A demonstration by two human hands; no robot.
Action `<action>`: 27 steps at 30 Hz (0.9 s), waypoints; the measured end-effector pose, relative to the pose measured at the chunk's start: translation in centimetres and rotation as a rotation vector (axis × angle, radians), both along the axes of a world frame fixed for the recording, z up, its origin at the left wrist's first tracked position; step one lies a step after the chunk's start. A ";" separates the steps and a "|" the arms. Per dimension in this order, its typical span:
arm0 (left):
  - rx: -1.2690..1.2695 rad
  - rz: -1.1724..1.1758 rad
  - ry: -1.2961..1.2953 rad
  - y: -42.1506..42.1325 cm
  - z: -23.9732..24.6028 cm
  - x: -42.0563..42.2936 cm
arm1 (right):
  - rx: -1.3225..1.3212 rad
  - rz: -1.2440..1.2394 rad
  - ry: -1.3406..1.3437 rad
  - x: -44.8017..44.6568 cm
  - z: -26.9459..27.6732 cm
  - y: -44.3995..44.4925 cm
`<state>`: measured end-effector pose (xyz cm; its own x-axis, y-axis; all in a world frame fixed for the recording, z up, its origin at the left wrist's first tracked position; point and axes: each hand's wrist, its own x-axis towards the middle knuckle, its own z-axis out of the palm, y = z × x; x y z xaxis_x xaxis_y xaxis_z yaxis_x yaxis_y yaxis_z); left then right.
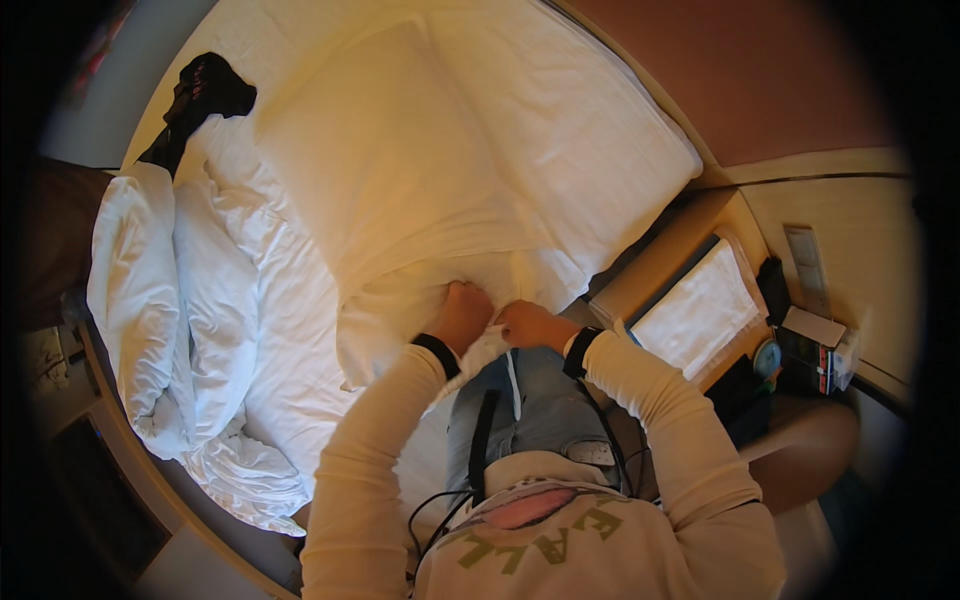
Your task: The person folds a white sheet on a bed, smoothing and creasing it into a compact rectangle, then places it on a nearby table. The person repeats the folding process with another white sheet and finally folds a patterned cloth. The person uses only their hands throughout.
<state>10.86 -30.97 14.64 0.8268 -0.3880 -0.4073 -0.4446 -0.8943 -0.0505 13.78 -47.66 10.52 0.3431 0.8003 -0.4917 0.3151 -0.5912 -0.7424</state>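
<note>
A large white pillow in a white pillowcase [390,142] lies on the bed, its loose, folded end towards me. My left hand [465,315] is closed in a fist on the fabric of that end, fingertips hidden in the cloth. Just right of it, my right hand [536,326] pinches the pillowcase's edge between thumb and fingers. The two hands almost touch, and the hem hangs below them over my jeans [480,427]. Black bands circle both wrists.
A bunched white duvet [217,292] lies along the bed's left side, with a black cloth item [214,86] beyond it. At right, a wooden bedside surface [679,232] holds a folded white cloth [697,307] and a small box [814,330]. A brown chair [810,442] stands nearby.
</note>
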 end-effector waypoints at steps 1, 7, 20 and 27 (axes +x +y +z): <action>-0.117 0.005 0.125 1.6 0.3 0.7 | -0.043 -0.016 0.034 -0.2 0.4 0.0; -0.553 0.087 0.197 9.5 7.7 2.1 | -0.167 -0.067 0.015 -0.3 1.7 -0.7; -0.459 0.372 0.504 4.1 7.5 -7.8 | -0.197 -0.675 0.535 15.4 4.3 3.6; -0.696 0.395 -0.127 -3.2 4.3 -2.2 | 0.038 -0.913 0.192 10.5 -1.3 0.2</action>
